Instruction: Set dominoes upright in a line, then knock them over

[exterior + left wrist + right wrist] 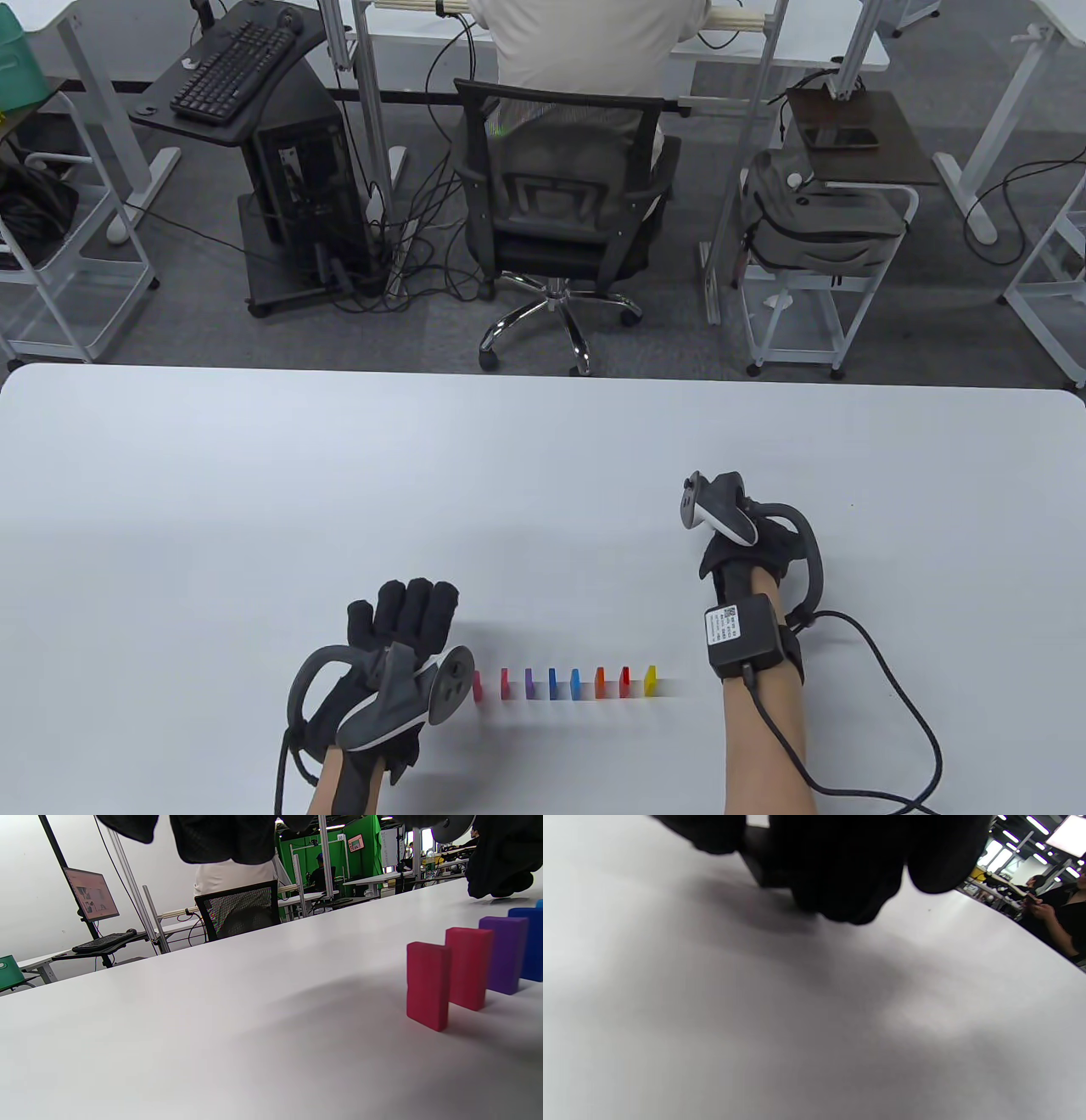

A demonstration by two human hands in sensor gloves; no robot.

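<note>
Several coloured dominoes [564, 682] stand upright in a left-to-right row near the table's front, from a dark red one [477, 686] to a yellow one [651, 679]. My left hand [405, 615] lies just left of the row's red end, fingers stretched away from me and holding nothing. The left wrist view shows that red end domino [427, 985] close by, with the pink-red [468, 967] and purple [505, 955] ones behind it. My right hand [731, 556] rests on the table beyond the yellow end, fingers [848, 870] curled under with nothing visible in them.
The white table [254, 509] stretches wide to the left and behind the row. A cable [891, 679] trails from my right wrist over the front right of the table. Beyond the far edge a person sits in an office chair [560, 195].
</note>
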